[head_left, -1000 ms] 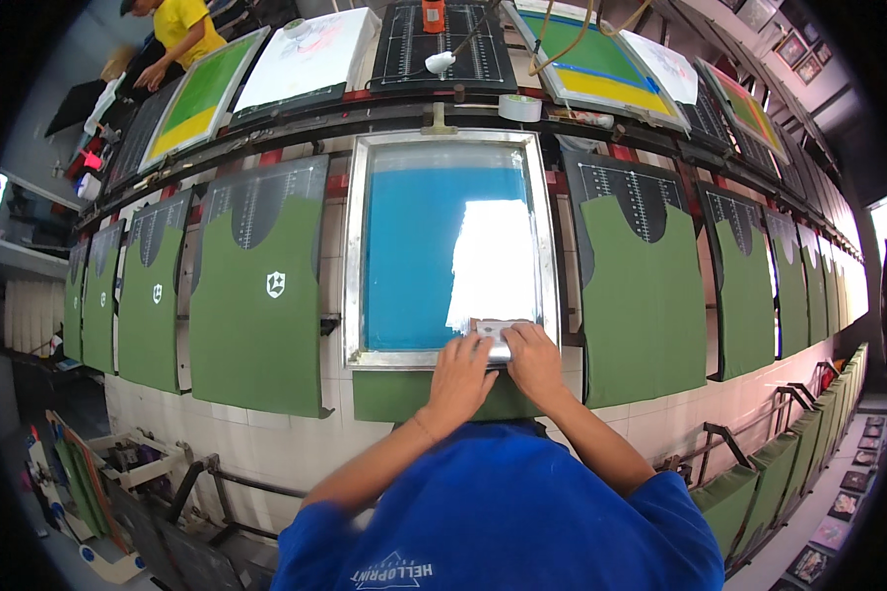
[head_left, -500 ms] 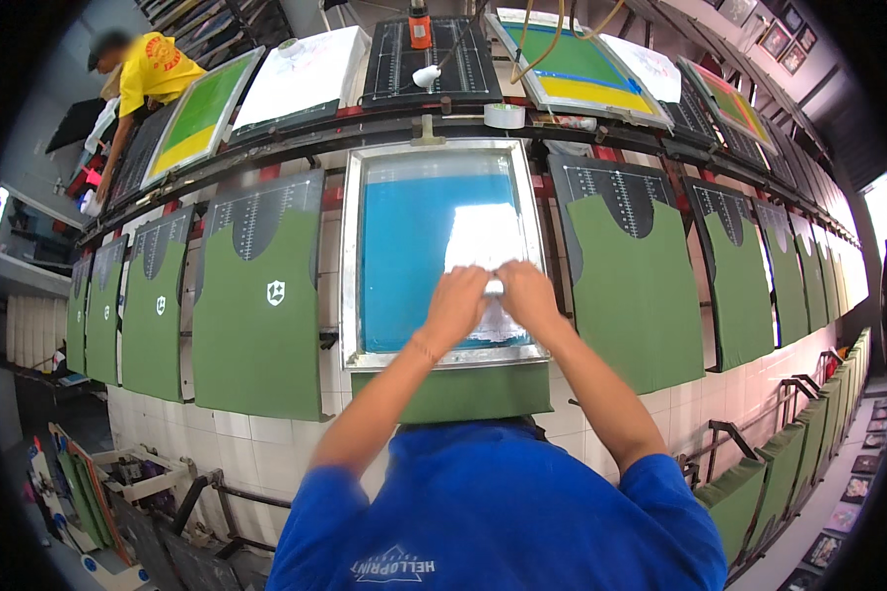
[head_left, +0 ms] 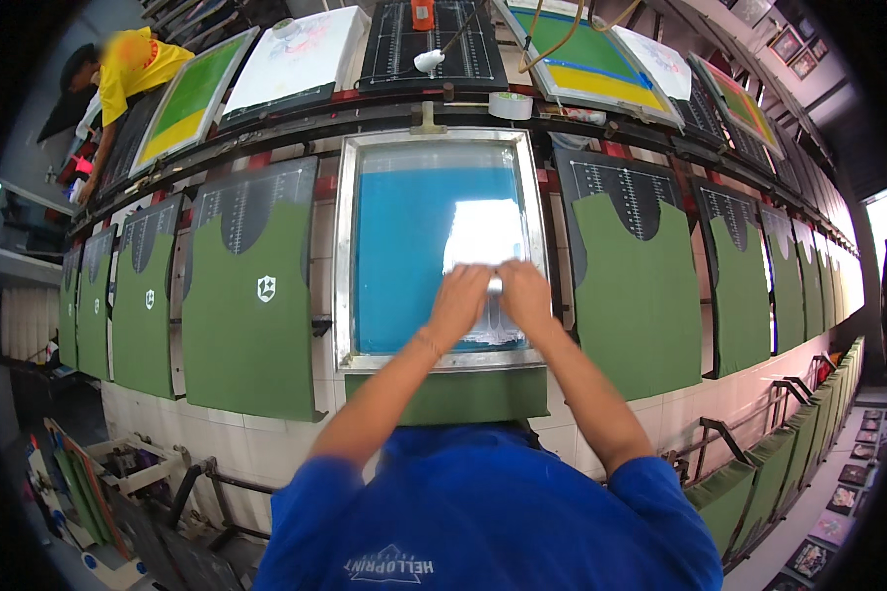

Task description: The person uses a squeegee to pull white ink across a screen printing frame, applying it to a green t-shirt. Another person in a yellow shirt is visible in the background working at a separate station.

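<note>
A silk screen (head_left: 404, 231) with blue mesh in a metal frame lies in front of me over a green shirt piece (head_left: 448, 396), whose lower end sticks out at the near side. On the right half of the mesh, both hands are closed on a squeegee (head_left: 494, 286); only a pale bit of it shows between them. My left hand (head_left: 457, 303) grips its left side, and my right hand (head_left: 524, 297) its right. White ink (head_left: 498, 336) streaks the mesh below the hands. Bright glare covers the mesh just beyond them.
Green shirt pieces on black boards flank the screen, one with a white emblem (head_left: 266, 289) at left, a plain one (head_left: 636, 305) at right. Behind the rail sit a tape roll (head_left: 511, 105), colored screens (head_left: 601, 74) and a hanging cable. A person in yellow (head_left: 138, 69) leans at far left.
My hands stay closed on the squeegee at nearly the same spot on the mesh. The view has shifted slightly. The person in yellow bends lower.
</note>
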The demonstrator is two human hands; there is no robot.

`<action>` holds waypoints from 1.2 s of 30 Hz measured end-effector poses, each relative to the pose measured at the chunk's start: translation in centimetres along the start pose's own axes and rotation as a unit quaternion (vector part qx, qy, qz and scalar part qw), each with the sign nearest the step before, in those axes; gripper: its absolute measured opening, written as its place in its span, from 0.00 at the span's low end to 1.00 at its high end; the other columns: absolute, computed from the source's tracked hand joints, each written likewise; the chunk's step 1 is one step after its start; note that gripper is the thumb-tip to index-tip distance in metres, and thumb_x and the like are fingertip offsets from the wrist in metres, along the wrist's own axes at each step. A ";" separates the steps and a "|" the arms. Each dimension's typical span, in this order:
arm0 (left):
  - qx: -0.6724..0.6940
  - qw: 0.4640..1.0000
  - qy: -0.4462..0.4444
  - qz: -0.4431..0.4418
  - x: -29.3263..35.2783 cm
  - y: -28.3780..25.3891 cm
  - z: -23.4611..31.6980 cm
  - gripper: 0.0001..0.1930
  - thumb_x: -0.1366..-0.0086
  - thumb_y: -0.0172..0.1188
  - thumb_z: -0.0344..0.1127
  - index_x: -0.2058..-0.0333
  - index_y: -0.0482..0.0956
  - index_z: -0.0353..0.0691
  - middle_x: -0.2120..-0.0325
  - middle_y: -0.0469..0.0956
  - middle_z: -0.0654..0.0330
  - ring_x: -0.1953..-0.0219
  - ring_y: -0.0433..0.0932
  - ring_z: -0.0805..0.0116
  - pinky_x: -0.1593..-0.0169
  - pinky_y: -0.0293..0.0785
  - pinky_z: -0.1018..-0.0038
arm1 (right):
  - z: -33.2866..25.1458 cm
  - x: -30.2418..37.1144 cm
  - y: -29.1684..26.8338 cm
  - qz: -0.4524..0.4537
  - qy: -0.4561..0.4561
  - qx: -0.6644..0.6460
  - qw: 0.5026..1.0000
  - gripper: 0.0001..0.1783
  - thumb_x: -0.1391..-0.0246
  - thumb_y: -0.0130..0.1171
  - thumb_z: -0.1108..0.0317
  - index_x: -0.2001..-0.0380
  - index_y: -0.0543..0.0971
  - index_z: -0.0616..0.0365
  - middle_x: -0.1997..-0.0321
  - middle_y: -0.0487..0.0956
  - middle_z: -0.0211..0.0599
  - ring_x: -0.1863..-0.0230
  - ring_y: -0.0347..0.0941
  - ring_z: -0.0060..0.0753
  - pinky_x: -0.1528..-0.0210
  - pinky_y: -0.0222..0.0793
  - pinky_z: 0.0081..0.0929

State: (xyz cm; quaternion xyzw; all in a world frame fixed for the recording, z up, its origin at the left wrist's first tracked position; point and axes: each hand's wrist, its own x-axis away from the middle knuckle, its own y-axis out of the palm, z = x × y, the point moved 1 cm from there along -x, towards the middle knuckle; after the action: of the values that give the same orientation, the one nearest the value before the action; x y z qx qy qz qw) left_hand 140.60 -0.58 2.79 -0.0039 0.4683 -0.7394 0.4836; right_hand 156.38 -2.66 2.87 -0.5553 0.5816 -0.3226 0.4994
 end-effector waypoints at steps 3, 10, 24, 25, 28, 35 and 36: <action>0.013 1.000 -0.014 -0.007 -5.0 0.0 -2.8 0.14 0.45 0.57 0.23 0.58 0.75 0.39 0.63 0.75 0.53 0.57 0.72 0.49 0.54 0.69 0.58 | 1.7 -6.1 -0.9 -0.044 -0.004 0.034 0.998 0.09 0.58 0.66 0.70 0.68 0.83 0.55 0.65 0.80 0.41 0.59 0.77 0.45 0.56 0.75 0.40; -0.039 0.998 -0.038 -0.019 -1.9 -1.2 0.5 0.14 0.42 0.54 0.25 0.56 0.75 0.39 0.60 0.76 0.54 0.56 0.72 0.50 0.53 0.69 0.58 | -0.1 -2.4 -2.9 -0.026 -0.045 0.005 0.999 0.12 0.57 0.64 0.74 0.65 0.81 0.58 0.62 0.79 0.43 0.57 0.76 0.48 0.54 0.73 0.41; -0.058 0.994 -0.090 -0.028 11.9 -1.6 6.4 0.24 0.39 0.62 0.44 0.48 0.72 0.35 0.48 0.71 0.49 0.44 0.68 0.47 0.40 0.62 0.55 | -2.0 12.3 -4.5 -0.028 -0.026 -0.215 0.976 0.27 0.57 0.63 0.71 0.50 0.72 0.65 0.48 0.73 0.52 0.44 0.66 0.56 0.40 0.61 0.46; -0.091 0.986 -0.143 0.001 12.1 -2.2 5.3 0.22 0.37 0.62 0.44 0.50 0.74 0.35 0.48 0.72 0.47 0.43 0.68 0.47 0.40 0.63 0.54 | -0.4 13.2 -3.2 0.022 0.051 -0.212 0.976 0.26 0.47 0.60 0.69 0.46 0.70 0.68 0.44 0.71 0.53 0.43 0.66 0.56 0.38 0.60 0.45; -0.154 0.944 -0.246 0.156 13.0 -5.5 0.4 0.20 0.36 0.59 0.42 0.51 0.74 0.34 0.52 0.74 0.45 0.48 0.70 0.43 0.43 0.63 0.52 | 4.5 13.7 1.9 0.120 0.281 -0.339 0.890 0.26 0.36 0.52 0.63 0.40 0.68 0.69 0.41 0.69 0.55 0.39 0.65 0.54 0.35 0.57 0.42; -0.105 0.878 -0.443 0.147 23.0 -9.2 -11.4 0.19 0.28 0.48 0.45 0.58 0.77 0.33 0.59 0.78 0.44 0.53 0.73 0.42 0.46 0.64 0.52 | 4.4 13.0 6.9 0.126 0.326 -0.406 0.844 0.27 0.32 0.42 0.57 0.45 0.74 0.72 0.43 0.76 0.54 0.40 0.70 0.47 0.35 0.59 0.34; -0.067 0.884 -0.436 0.153 21.4 -8.8 -11.3 0.20 0.27 0.46 0.46 0.58 0.77 0.33 0.59 0.78 0.43 0.53 0.73 0.41 0.46 0.65 0.52 | 4.9 13.0 6.5 0.134 0.336 -0.395 0.845 0.27 0.32 0.42 0.57 0.46 0.74 0.73 0.43 0.76 0.54 0.40 0.70 0.47 0.35 0.59 0.34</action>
State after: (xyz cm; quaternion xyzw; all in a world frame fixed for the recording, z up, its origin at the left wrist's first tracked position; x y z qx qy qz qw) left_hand 117.75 -7.42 -6.98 -0.2871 0.2536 -0.5467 0.7446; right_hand 160.35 -13.24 -7.46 -0.4796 0.8609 -0.1623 0.0508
